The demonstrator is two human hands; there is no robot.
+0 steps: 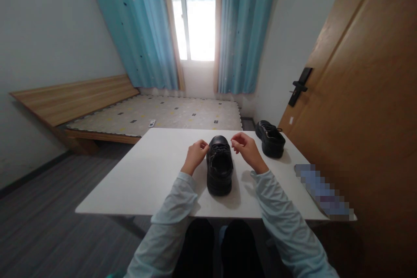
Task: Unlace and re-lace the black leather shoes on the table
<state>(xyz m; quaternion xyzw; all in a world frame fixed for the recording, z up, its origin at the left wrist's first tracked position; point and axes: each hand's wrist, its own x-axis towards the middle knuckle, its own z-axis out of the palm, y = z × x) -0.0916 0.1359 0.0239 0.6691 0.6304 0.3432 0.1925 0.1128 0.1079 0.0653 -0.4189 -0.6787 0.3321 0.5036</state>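
Currently, you are facing a white tabletop [156, 173], and a black shoe [219, 166] is standing upright near its middle, close to your edge. The toe is pointing away from you, the heel is facing you, and the opening is lying toward your side of the laces [219, 148]. You are positioning one grip on each side of the toe end.

Your left grip [194, 155] is hanging at the left side of the shoe, its fingers curling in toward the thumb, with the tips right at the upper edge. Whether it is pinching a lace or only touching the shoe, you cannot tell from this view. Your right grip [248, 151] is hovering just right of the shoe, its fingers bending toward the thumb; whether the tips are meeting on a lace end, you also cannot tell.

A second shoe [273, 141] is standing near the far right corner, its toe pointing away and slightly left. A flat, pixelated item [322, 193] is lying along the right edge, beside a brown door [368, 95] that is carrying a black handle [299, 87]. Beyond the far edge, a bed [182, 115] is standing below a bright window [202, 30], and blue curtains [137, 30] are hanging on both sides. A small white object [152, 123] is lying on the bed.
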